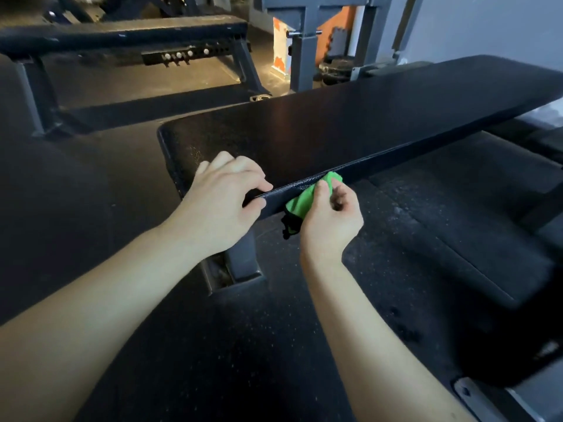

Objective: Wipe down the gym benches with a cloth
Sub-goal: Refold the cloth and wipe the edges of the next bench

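Note:
A black padded gym bench (350, 117) runs from the middle of the view up to the right. My left hand (222, 202) rests on its near end, fingers on top and thumb hooked on the near side edge. My right hand (330, 220) grips a bunched green cloth (307, 197) with a dark trim and presses it against the bench's near side edge, just right of my left hand. Part of the cloth is hidden under my fingers.
A second black bench (122, 33) stands at the back left on a grey frame. Grey rack uprights (304, 56) and weight plates (335, 70) are behind. Below the near bench is its steel foot (240, 269). Dark rubber flooring (243, 345) lies all around.

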The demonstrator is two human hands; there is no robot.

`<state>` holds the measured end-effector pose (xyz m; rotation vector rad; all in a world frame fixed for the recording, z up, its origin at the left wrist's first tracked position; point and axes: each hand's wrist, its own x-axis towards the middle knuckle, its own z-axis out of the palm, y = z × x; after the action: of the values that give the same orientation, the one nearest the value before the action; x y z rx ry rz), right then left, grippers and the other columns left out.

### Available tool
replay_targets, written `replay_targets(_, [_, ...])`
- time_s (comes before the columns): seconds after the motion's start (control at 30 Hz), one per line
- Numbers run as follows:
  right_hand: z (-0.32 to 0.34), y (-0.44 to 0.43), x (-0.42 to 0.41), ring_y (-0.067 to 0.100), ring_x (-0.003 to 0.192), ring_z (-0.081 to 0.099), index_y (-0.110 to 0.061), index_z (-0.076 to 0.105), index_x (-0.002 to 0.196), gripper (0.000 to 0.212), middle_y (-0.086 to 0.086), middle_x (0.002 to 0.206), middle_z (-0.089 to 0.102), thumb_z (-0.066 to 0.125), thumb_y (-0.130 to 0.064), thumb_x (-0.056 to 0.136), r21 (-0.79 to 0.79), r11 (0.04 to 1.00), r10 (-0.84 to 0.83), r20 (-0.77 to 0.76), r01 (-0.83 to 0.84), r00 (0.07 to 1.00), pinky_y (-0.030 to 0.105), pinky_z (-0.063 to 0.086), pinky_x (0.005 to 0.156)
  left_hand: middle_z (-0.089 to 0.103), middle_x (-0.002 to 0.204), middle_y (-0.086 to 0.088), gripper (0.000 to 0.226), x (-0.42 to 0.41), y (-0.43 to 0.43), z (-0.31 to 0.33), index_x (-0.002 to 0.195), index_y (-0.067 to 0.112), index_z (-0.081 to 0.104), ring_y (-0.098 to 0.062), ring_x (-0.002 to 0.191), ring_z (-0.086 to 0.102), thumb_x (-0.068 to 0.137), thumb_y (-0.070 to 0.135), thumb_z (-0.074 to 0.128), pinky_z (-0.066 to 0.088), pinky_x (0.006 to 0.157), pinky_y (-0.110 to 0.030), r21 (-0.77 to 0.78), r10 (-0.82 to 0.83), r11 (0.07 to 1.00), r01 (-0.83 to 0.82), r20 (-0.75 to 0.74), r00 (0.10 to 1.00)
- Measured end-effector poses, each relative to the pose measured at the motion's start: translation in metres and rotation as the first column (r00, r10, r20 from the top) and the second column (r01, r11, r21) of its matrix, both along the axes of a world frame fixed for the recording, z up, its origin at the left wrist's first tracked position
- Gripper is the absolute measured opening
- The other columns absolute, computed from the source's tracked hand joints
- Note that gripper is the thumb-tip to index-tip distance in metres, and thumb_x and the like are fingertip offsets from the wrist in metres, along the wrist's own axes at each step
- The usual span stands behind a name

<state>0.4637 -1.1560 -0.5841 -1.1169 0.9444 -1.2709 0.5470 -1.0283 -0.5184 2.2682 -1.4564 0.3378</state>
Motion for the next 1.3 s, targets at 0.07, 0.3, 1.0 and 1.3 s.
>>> replay_targets(0.07, [-0.009, 0.029, 0.003, 0.014, 0.086, 0.067, -0.014, 0.072, 0.097, 0.006, 0.003, 0.094, 0.072, 0.069, -0.017, 0.094, -0.016, 0.996, 0.086, -0.015, -0.086, 0.996, 0.036, 0.056, 0.084, 0.061, 0.120, 0.012, 0.019, 0.003, -0.001, 0.000, 0.112, 0.023, 0.073, -0.016, 0.112, 0.044, 0.095, 0.025, 0.067, 0.029, 0.095, -0.034, -0.016, -0.014, 1.000, 0.014, 0.008, 1.000])
replay_targets(0.3, [0.004, 0.016, -0.003, 0.004, 0.076, 0.063, -0.012, 0.074, 0.089, 0.002, -0.001, 0.086, 0.073, 0.072, -0.011, 0.090, -0.013, 0.994, 0.109, -0.008, -0.109, 0.994, 0.023, 0.054, 0.077, 0.061, 0.114, 0.012, 0.016, 0.010, -0.001, -0.001, 0.107, 0.023, 0.074, -0.017, 0.105, 0.046, 0.094, 0.019, 0.066, 0.033, 0.091, -0.040, -0.039, -0.049, 0.998, 0.049, 0.000, 0.999])
replay_targets(1.0, [0.005, -0.036, -0.016, 0.000, 0.086, 0.064, -0.019, 0.074, 0.110, 0.018, -0.003, 0.103, 0.071, 0.069, -0.025, 0.095, 0.023, 1.000, 0.018, 0.025, -0.019, 1.000, 0.017, 0.051, 0.078, 0.056, 0.127, 0.024, 0.028, 0.014, 0.012, -0.001, 0.120, 0.034, 0.072, -0.007, 0.117, 0.038, 0.098, 0.022, 0.059, 0.022, 0.104, -0.032, -0.022, -0.074, 0.997, 0.071, -0.145, 0.987])
replay_targets(1.3, [-0.011, -0.006, -0.017, 0.008, 0.109, 0.064, -0.024, 0.059, 0.127, 0.046, -0.005, 0.117, 0.066, 0.079, -0.014, 0.087, -0.001, 0.997, 0.081, -0.072, -0.081, 0.994, 0.034, 0.053, 0.100, 0.059, 0.124, 0.022, 0.026, 0.014, 0.010, -0.008, 0.114, 0.033, 0.074, -0.009, 0.113, 0.040, 0.095, 0.020, 0.061, 0.028, 0.103, -0.040, -0.081, -0.081, 0.994, 0.071, -0.136, 0.987])
